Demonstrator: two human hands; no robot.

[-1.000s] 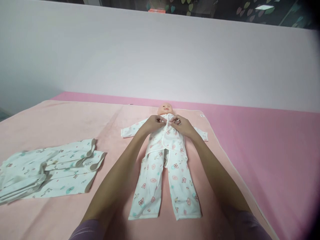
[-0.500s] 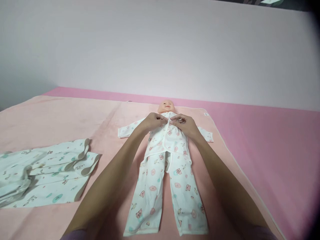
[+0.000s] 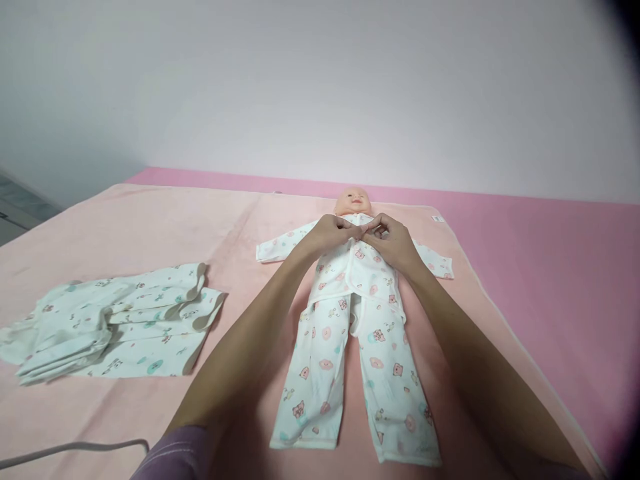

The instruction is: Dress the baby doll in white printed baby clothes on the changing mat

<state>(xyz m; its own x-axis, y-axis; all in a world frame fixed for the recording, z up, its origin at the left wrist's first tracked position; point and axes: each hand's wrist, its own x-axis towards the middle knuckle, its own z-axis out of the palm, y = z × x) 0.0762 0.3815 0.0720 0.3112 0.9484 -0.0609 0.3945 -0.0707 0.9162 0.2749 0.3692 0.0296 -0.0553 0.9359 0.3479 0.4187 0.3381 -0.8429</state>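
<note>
A baby doll [image 3: 353, 200] lies on its back, its head toward the wall. It wears a white printed baby shirt [image 3: 330, 273] and matching trousers [image 3: 320, 367], with the sleeves spread to both sides. Over the chest, my left hand [image 3: 336, 233] pinches the shirt's front edge. Facing it, my right hand [image 3: 393, 241] also pinches that front edge, and the fingertips of both hands meet. The fastening between the fingers is hidden. Below my hands the front panels overlap, and their lower edge lies over the top of the trousers.
A folded set of white printed baby clothes [image 3: 145, 320] lies to the left on the peach blanket [image 3: 225, 427]. Pink bedding [image 3: 540, 280] shows at the right and back, against a pale wall [image 3: 320, 87]. A grey cable [image 3: 75, 448] runs along the lower left.
The view has shifted left, so everything sits farther right and the cable now shows. My hands stay at the doll's chest, their fingertips now closer together on the shirt front.
</note>
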